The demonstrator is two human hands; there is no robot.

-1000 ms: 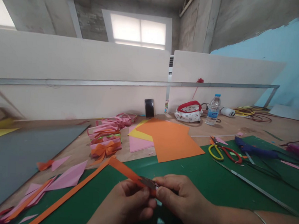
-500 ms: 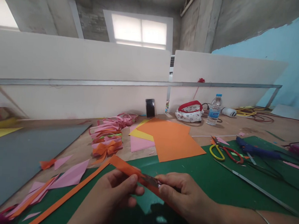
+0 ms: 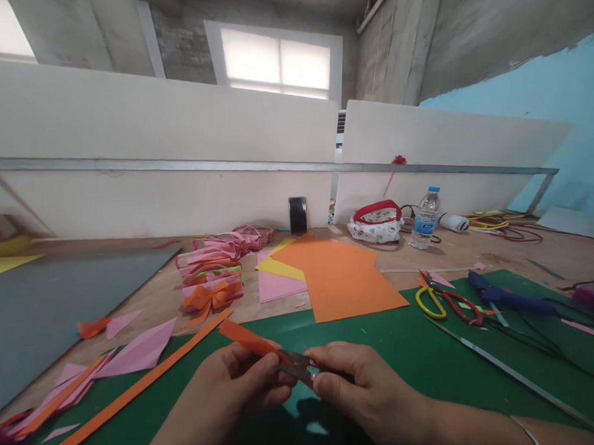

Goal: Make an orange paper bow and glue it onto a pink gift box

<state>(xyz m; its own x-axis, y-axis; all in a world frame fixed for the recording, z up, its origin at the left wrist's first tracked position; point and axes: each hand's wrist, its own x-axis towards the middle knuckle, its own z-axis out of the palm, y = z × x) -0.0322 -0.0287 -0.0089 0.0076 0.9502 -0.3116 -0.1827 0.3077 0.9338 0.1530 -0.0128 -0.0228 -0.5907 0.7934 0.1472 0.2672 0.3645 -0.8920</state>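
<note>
My left hand [image 3: 249, 376] pinches a folded orange paper strip [image 3: 246, 337] between thumb and fingers, its free end pointing up and left. In my right hand [image 3: 363, 385] is a pair of pliers [image 3: 297, 365], the metal jaws resting at the strip beside my left thumb. Fingers wrap the dark handles and hide most of them. Part of the strip is out of sight behind the jaws and hands. Left of my left hand, a long orange paper strip [image 3: 144, 382] lies across the green mat [image 3: 266, 330].
Orange sheets [image 3: 353, 285] lie ahead over yellow and pink paper. Pink and orange paper bows [image 3: 215, 271] are piled left of them. On the right are scissors [image 3: 446, 307], a blue glue gun [image 3: 507, 296] and a metal ruler [image 3: 513, 370]. A water bottle [image 3: 425, 219] stands behind.
The pliers' jaws have shifted and now show more clearly, spread a little at the strip. The strip's free end sits slightly lower. Both hands keep their hold.
</note>
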